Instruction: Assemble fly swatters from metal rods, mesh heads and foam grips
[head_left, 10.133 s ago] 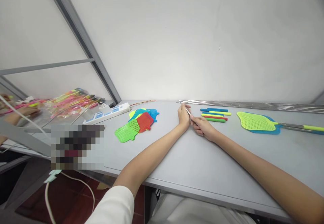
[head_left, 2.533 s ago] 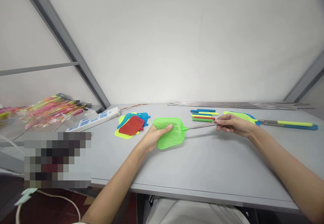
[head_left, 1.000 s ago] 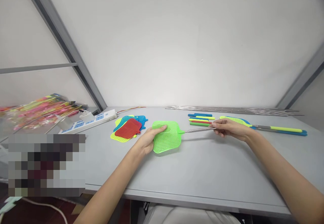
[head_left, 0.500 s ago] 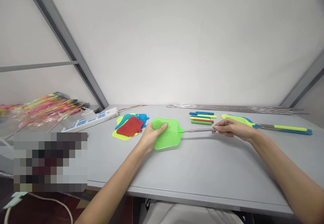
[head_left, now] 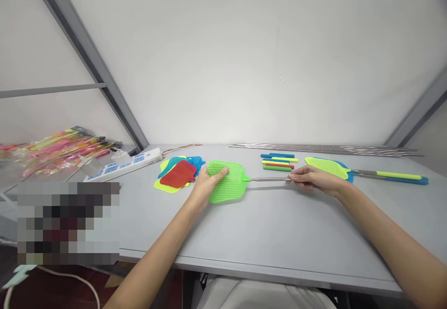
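A bright green fly swatter head (head_left: 230, 188) is pinched along its left edge by my left hand (head_left: 206, 185), thumb on top. From its neck a thin metal rod (head_left: 267, 179) runs to the right. My right hand (head_left: 310, 179) grips the rod's far end between thumb and fingers. Left of my left hand, loose swatter heads lie overlapped: a red one (head_left: 178, 174), blue ones and yellow ones. Beyond my right hand lie a yellow swatter (head_left: 398, 175) and a blue one, both with handles on.
Several coloured handle grips (head_left: 278, 161) lie behind the rod. Long metal rods (head_left: 324, 148) lie along the wall. A white power strip (head_left: 125, 165) and plastic-wrapped colourful items (head_left: 66, 146) are at the left. The grey table's (head_left: 261, 243) front edge is near me.
Both hands have shifted slightly left with the green swatter head and rod. The grip of each hand looks the same.
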A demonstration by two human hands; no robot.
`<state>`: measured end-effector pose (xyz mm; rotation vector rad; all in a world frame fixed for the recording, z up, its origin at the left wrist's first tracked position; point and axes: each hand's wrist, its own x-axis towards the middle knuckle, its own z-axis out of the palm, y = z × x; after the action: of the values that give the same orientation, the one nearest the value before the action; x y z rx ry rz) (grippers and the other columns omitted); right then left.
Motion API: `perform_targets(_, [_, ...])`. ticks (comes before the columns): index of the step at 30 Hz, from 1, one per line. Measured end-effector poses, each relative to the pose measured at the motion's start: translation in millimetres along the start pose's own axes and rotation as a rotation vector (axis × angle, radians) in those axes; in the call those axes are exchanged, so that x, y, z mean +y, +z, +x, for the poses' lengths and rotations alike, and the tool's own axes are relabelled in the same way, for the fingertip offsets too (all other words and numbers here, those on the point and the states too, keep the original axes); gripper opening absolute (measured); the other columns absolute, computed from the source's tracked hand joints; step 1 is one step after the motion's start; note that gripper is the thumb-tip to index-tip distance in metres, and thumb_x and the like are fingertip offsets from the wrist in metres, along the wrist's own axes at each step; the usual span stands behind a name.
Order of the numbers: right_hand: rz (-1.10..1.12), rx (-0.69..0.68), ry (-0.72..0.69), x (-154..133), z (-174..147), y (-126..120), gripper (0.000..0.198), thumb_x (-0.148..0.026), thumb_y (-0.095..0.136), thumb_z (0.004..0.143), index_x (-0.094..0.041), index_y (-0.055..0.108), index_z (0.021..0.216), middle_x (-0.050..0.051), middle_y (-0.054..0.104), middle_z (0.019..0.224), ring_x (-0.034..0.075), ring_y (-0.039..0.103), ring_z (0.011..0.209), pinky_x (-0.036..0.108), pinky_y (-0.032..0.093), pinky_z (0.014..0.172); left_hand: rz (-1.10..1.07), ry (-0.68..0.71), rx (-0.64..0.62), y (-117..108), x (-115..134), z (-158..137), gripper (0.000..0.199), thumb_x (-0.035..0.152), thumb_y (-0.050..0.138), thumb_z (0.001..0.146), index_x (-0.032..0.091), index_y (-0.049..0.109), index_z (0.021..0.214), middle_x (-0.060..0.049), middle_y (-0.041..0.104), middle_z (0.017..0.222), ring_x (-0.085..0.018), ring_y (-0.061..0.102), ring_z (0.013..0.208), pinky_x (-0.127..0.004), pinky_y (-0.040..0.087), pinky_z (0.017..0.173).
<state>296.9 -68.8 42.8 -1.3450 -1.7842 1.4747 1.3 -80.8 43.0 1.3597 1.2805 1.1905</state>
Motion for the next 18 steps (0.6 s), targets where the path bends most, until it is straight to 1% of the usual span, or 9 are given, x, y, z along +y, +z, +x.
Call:
perform_targets(2, [0.019,-0.021,-0.012,-0.9,0.4,2.4,0.034,-0.046,0.055,0.065,-0.016,0.052,0.048,-0.002,0.037,0.044,0.01,0.039,0.047,0.024,0.03,0.047,0.153,0.085,0.185,-0.9,-3.3,3.3,0.044,0.04,0.058,0.061,0.015,0.048,0.096,-0.007,0.056,0.09,-0.019,0.054,0.082,-0.033,0.041,0.073])
perform_targets(4, [0.034,-0.066,-0.013,-1.4,0.9,5.3,0.032,-0.044,0.054,0.067,-0.016,0.054,0.052,-0.002,0.038,0.044,0.01,0.039,0.047,0.023,0.029,0.047,0.333,0.245,0.379,-0.5,-4.4,4.2,0.05,0.037,0.058,0.062,0.018,0.041,0.106,-0.007,0.052,0.098,-0.018,0.05,0.09,-0.034,0.038,0.078])
perform_targets(5, [0.038,-0.095,-0.012,-1.4,1.3,6.9,0.03,-0.043,0.053,0.068,-0.015,0.057,0.056,-0.002,0.038,0.045,0.009,0.037,0.045,0.023,0.028,0.047,0.42,0.335,0.437,0.5,-3.8,3.2,0.051,0.036,0.057,0.064,0.02,0.039,0.108,-0.007,0.049,0.102,-0.018,0.047,0.095,-0.035,0.036,0.081])
perform_targets(7, [0.046,-0.159,-0.006,-0.7,2.8,10.9,0.029,-0.041,0.052,0.07,-0.013,0.061,0.067,-0.003,0.04,0.046,0.006,0.032,0.041,0.023,0.026,0.045,0.575,0.492,0.445,4.7,-0.7,-1.8,0.043,0.034,0.053,0.068,0.022,0.041,0.107,-0.006,0.044,0.11,-0.018,0.041,0.102,-0.035,0.033,0.086])
perform_targets(9, [0.06,-0.226,-0.001,0.8,4.7,15.3,0.03,-0.04,0.05,0.072,-0.012,0.062,0.074,-0.003,0.041,0.049,0.005,0.03,0.04,0.022,0.025,0.044,0.692,0.593,0.31,11.7,3.1,-10.0,0.03,0.033,0.049,0.072,0.023,0.048,0.1,-0.004,0.043,0.111,-0.018,0.038,0.106,-0.035,0.028,0.091])
perform_targets(12, [0.08,-0.291,-0.006,2.5,7.0,22.1,0.032,-0.039,0.048,0.074,-0.01,0.061,0.078,-0.002,0.043,0.052,0.004,0.031,0.039,0.021,0.025,0.043,0.758,0.642,-0.124,23.8,5.5,-24.1,0.024,0.034,0.044,0.075,0.023,0.051,0.095,-0.003,0.047,0.106,-0.015,0.041,0.102,-0.03,0.03,0.09])
perform_targets(14, [0.088,-0.305,-0.015,2.7,7.5,25.9,0.034,-0.04,0.046,0.075,-0.01,0.061,0.08,-0.002,0.044,0.054,0.003,0.031,0.039,0.021,0.024,0.042,0.791,0.617,-0.345,29.6,4.0,-31.1,0.028,0.036,0.045,0.075,0.024,0.05,0.1,-0.003,0.048,0.104,-0.015,0.043,0.098,-0.028,0.033,0.086])
perform_targets(16, [0.095,-0.305,-0.024,2.2,7.4,28.7,0.034,-0.041,0.045,0.076,-0.011,0.061,0.08,-0.002,0.044,0.054,0.003,0.032,0.039,0.02,0.025,0.042,0.83,0.581,-0.44,31.7,1.2,-34.1,0.032,0.037,0.046,0.074,0.024,0.048,0.103,-0.003,0.049,0.099,-0.016,0.044,0.095,-0.027,0.036,0.081])
perform_targets(18, [0.101,-0.297,-0.029,1.4,7.2,30.4,0.034,-0.041,0.044,0.076,-0.011,0.061,0.08,-0.002,0.045,0.055,0.002,0.032,0.038,0.02,0.025,0.041,0.863,0.546,-0.462,30.6,-1.7,-33.4,0.027,0.034,0.042,0.077,0.023,0.049,0.1,-0.003,0.051,0.092,-0.016,0.046,0.088,-0.027,0.037,0.075])
